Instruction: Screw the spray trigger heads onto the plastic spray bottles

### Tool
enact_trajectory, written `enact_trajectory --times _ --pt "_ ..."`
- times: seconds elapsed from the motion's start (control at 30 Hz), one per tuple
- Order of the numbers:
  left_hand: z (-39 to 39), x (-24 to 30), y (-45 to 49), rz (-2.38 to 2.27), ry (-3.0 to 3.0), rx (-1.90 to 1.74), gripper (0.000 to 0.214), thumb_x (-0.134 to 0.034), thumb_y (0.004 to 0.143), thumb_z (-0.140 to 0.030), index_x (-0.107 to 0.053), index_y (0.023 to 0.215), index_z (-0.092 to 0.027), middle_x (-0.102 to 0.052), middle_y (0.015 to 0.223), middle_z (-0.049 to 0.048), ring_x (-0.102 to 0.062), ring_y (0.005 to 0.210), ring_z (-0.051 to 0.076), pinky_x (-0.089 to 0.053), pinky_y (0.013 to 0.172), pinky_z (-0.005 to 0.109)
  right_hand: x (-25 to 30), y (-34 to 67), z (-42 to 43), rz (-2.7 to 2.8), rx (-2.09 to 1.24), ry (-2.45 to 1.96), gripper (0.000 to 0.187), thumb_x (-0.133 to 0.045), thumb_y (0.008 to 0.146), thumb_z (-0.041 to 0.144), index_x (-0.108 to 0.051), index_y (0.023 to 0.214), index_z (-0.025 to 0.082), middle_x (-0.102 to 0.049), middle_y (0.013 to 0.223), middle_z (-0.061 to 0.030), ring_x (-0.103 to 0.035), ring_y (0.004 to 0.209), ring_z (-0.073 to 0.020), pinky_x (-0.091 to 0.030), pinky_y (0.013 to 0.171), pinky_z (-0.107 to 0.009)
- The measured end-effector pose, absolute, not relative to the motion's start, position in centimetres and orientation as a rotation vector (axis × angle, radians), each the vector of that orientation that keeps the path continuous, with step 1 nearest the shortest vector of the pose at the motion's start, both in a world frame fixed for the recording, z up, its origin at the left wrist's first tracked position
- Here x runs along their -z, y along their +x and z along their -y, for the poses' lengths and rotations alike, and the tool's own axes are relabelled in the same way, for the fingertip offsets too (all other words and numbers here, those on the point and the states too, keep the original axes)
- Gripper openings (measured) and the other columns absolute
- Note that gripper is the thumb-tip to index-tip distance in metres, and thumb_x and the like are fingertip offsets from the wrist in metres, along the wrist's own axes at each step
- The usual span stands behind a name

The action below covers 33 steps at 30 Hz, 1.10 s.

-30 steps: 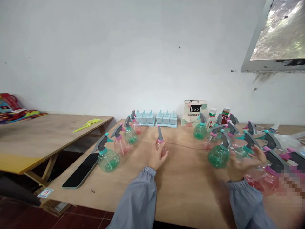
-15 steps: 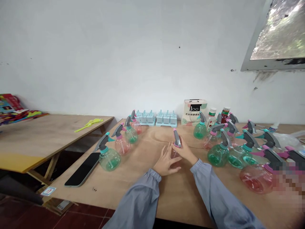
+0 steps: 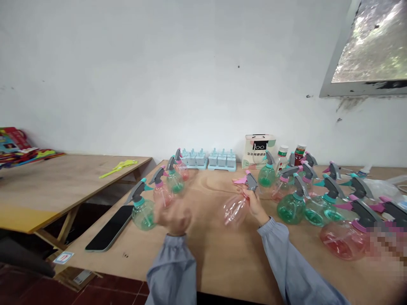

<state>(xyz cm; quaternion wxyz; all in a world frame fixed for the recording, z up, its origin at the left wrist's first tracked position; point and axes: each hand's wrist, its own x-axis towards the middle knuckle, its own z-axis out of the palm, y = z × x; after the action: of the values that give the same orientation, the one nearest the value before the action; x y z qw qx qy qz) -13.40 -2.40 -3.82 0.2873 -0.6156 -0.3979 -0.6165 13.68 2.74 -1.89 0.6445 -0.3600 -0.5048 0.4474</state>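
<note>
My right hand (image 3: pixel 255 206) is closed around the neck of a clear pink spray bottle (image 3: pixel 234 210), just below its grey and pink trigger head. The bottle tilts, its body hanging toward the lower left, and no liquid shows in it. My left hand (image 3: pixel 174 215) is smeared by motion, so its fingers cannot be made out. It is in front of a pink spray bottle (image 3: pixel 161 192) and close to a green spray bottle (image 3: pixel 146 214) on the left; whether it touches either I cannot tell.
Several green and pink spray bottles (image 3: pixel 291 208) with coloured liquid crowd the right side. A black phone (image 3: pixel 110 228) lies at the table's left edge. Light blue popsicle molds (image 3: pixel 221 161), a paper bag (image 3: pixel 259 152) and two labelled bottles (image 3: pixel 281 159) stand along the wall.
My left hand has come off the pink spray bottle and swung left toward the standing row. My right hand still grips the bottle, which has tipped over and moved slightly right.
</note>
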Motion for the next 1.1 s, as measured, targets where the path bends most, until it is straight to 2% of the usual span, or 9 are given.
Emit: enact_trajectory --times 0.1,0.2,0.27,0.37,0.5,0.67,0.77,0.9,1.1 --pt "3.8 3.0 -17.7 1.348 -1.066 1.785 0.067 -0.068 0.080 -0.043 -0.043 0.138 -0.020 -0.046 0.139 0.0238 -0.044 0.132 0.049 -0.034 0.100 0.080 1.0 14.3 -1.6 1.140 -1.179 -0.745 0.048 -0.070 0.061 0.052 -0.071 0.101 0.024 -0.077 0.094 -0.0078 -0.071 0.097 -0.0291 -0.055 0.090 -0.042" --pt "4.2 3.9 -20.7 1.754 -1.031 1.777 0.074 -0.068 0.075 -0.057 -0.039 0.137 -0.028 -0.049 0.142 0.0207 -0.038 0.136 0.055 -0.032 0.093 0.084 0.8 14.6 -0.6 1.196 -1.281 -0.749 0.048 -0.069 0.061 0.052 -0.070 0.100 0.024 -0.076 0.089 -0.0079 -0.072 0.093 -0.0300 -0.056 0.084 -0.042" --pt "4.0 5.1 -22.0 1.938 -1.107 1.720 0.078 -0.068 0.072 -0.062 -0.040 0.135 -0.025 -0.052 0.136 0.0227 -0.042 0.131 0.056 -0.033 0.090 0.085 1.0 14.6 -0.3 1.192 -1.327 -0.778 0.045 -0.069 0.060 0.054 -0.069 0.094 0.025 -0.075 0.084 -0.0072 -0.072 0.089 -0.0297 -0.055 0.079 -0.040" --pt "3.4 6.5 -22.8 1.981 -1.278 1.611 0.072 -0.068 0.070 -0.060 -0.049 0.125 -0.018 -0.058 0.120 0.0229 -0.052 0.121 0.052 -0.042 0.089 0.076 1.6 14.4 -0.3 1.097 -1.329 -0.835 0.035 -0.073 0.057 0.051 -0.066 0.079 0.025 -0.072 0.073 -0.0042 -0.070 0.077 -0.0256 -0.053 0.068 -0.034" --pt "2.0 6.2 -19.6 1.812 -1.860 1.488 0.060 -0.073 0.069 -0.055 -0.053 0.114 -0.019 -0.060 0.107 0.0122 -0.059 0.114 0.040 -0.050 0.094 0.060 2.2 14.2 -0.7 1.007 -1.282 -0.867 0.029 -0.071 0.059 0.052 -0.062 0.068 0.025 -0.068 0.067 -0.0015 -0.064 0.068 -0.0195 -0.050 0.063 -0.029" --pt "-1.8 6.0 -11.2 1.663 -2.336 1.502 0.074 -0.078 0.072 -0.045 -0.044 0.132 -0.020 -0.058 0.126 0.0128 -0.057 0.124 0.033 -0.048 0.104 0.050 2.5 14.6 -0.6 1.080 -1.320 -0.863 0.032 -0.073 0.059 0.050 -0.069 0.075 0.023 -0.073 0.079 -0.0049 -0.066 0.073 -0.0207 -0.051 0.069 -0.031" --pt "-3.7 7.1 -8.0 1.683 -2.324 1.638 0.082 -0.078 0.073 -0.045 -0.039 0.140 -0.020 -0.057 0.132 0.0162 -0.057 0.127 0.036 -0.048 0.103 0.051 2.9 14.6 -0.6 1.079 -1.312 -0.876 0.035 -0.074 0.060 0.052 -0.069 0.079 0.022 -0.074 0.082 -0.0063 -0.068 0.082 -0.0236 -0.052 0.073 -0.033" --pt "-4.3 8.5 -7.0 1.768 -2.206 1.754 0.091 -0.074 0.077 -0.052 -0.030 0.149 -0.018 -0.051 0.143 0.0206 -0.050 0.135 0.037 -0.044 0.109 0.053 3.5 14.4 -1.0 0.975 -1.255 -0.910 0.036 -0.070 0.061 0.057 -0.064 0.072 0.023 -0.071 0.073 -0.0046 -0.067 0.076 -0.0230 -0.050 0.066 -0.031" --pt "-4.2 9.1 -7.4 1.785 -2.256 1.791 0.095 -0.072 0.077 -0.056 -0.025 0.152 -0.020 -0.044 0.152 0.0199 -0.044 0.142 0.035 -0.038 0.115 0.053 3.4 14.1 -0.6 1.083 -1.274 -0.873 0.036 -0.072 0.063 0.054 -0.069 0.081 0.023 -0.073 0.078 -0.0056 -0.068 0.077 -0.0231 -0.053 0.070 -0.034"
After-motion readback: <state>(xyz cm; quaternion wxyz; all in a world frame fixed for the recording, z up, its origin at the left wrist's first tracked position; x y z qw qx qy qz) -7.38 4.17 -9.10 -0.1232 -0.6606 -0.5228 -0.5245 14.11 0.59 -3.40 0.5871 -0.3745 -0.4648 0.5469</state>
